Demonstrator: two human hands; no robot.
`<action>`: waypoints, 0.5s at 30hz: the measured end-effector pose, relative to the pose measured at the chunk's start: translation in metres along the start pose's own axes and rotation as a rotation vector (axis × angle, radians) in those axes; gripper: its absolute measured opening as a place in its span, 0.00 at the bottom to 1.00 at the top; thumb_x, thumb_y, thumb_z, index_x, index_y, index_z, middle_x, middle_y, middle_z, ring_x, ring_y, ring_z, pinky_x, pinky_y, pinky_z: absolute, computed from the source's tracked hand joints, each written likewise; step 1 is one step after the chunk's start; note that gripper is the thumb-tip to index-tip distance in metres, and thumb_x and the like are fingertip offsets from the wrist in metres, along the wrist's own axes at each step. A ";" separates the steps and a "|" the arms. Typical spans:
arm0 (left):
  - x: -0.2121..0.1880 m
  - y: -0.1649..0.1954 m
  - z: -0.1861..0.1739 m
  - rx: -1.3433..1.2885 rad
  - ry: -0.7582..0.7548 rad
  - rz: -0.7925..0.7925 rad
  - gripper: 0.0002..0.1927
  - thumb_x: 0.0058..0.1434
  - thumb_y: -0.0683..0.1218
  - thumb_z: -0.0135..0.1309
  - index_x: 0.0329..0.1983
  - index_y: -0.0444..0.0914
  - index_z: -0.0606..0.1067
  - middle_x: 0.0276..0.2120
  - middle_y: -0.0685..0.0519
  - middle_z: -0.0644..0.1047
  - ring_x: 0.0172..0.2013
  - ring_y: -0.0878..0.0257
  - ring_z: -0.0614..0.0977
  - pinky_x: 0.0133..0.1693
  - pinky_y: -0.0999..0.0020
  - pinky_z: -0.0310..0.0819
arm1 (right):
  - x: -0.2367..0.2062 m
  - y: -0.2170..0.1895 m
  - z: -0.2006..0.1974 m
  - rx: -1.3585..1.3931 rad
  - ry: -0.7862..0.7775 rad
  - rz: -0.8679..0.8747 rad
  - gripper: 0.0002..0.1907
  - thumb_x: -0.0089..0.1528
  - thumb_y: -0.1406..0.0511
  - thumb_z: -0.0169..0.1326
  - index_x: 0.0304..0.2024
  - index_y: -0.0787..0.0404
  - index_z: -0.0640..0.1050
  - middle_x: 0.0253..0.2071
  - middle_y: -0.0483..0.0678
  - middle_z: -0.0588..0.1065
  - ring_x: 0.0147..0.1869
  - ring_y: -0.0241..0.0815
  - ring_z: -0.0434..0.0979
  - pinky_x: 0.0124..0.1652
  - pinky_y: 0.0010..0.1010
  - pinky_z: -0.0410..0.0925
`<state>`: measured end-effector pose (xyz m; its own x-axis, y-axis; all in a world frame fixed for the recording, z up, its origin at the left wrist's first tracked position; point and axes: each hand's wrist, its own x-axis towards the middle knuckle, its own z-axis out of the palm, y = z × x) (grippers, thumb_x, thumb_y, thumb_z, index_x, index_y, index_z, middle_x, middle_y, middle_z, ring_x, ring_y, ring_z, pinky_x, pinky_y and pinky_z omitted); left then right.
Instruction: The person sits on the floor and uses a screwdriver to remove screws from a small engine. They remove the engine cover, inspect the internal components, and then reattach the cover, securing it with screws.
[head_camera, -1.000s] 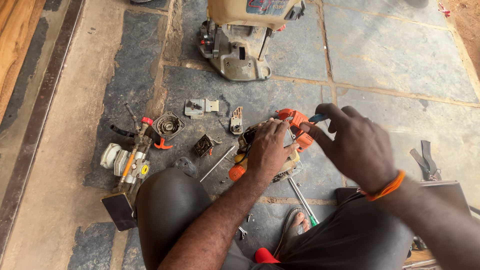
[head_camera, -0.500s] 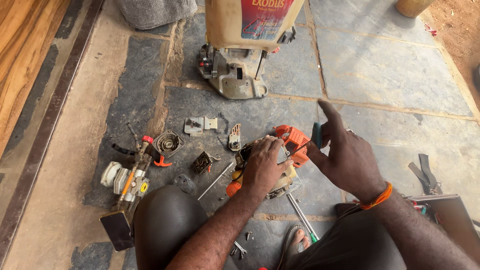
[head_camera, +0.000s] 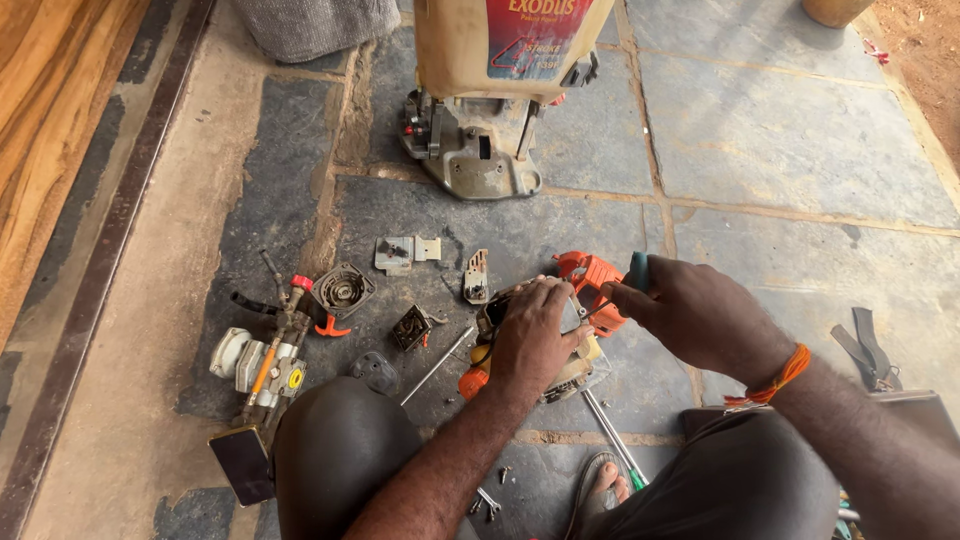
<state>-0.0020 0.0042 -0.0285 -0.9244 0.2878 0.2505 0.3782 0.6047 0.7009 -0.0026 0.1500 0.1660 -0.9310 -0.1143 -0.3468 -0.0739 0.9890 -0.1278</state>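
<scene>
Two hands — left hand (head_camera: 533, 340), right hand (head_camera: 695, 315) — on one orange engine part (head_camera: 590, 280), apparently.

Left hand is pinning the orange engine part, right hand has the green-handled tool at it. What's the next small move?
Probably seat the tool tip squarely before turning: the left hand presses the orange engine part down, while the right hand holds the green-handled tool at its edge; the tip is hidden.
</scene>
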 end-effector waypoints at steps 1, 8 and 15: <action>0.000 0.000 0.000 -0.003 -0.003 -0.007 0.37 0.54 0.54 0.70 0.62 0.36 0.68 0.60 0.41 0.73 0.66 0.46 0.70 0.70 0.48 0.55 | 0.002 0.002 -0.002 -0.072 0.055 -0.188 0.20 0.66 0.49 0.49 0.38 0.56 0.79 0.26 0.51 0.76 0.29 0.51 0.79 0.31 0.47 0.72; 0.003 -0.002 0.012 0.025 0.009 0.004 0.37 0.53 0.54 0.70 0.62 0.37 0.69 0.60 0.42 0.73 0.65 0.46 0.71 0.69 0.47 0.55 | 0.024 0.018 -0.026 -0.356 0.038 -0.605 0.13 0.62 0.54 0.54 0.45 0.49 0.81 0.33 0.42 0.81 0.43 0.47 0.80 0.45 0.47 0.71; 0.004 -0.004 0.006 0.006 -0.041 -0.026 0.38 0.54 0.54 0.69 0.63 0.37 0.68 0.61 0.41 0.73 0.65 0.47 0.71 0.69 0.48 0.58 | -0.007 -0.011 -0.022 -0.744 0.225 -0.293 0.29 0.66 0.48 0.51 0.65 0.53 0.72 0.54 0.51 0.74 0.42 0.45 0.80 0.42 0.36 0.75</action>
<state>-0.0070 0.0078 -0.0346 -0.9312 0.3021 0.2040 0.3542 0.6171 0.7027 -0.0026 0.1422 0.1901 -0.8806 -0.4336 -0.1912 -0.4683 0.7344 0.4913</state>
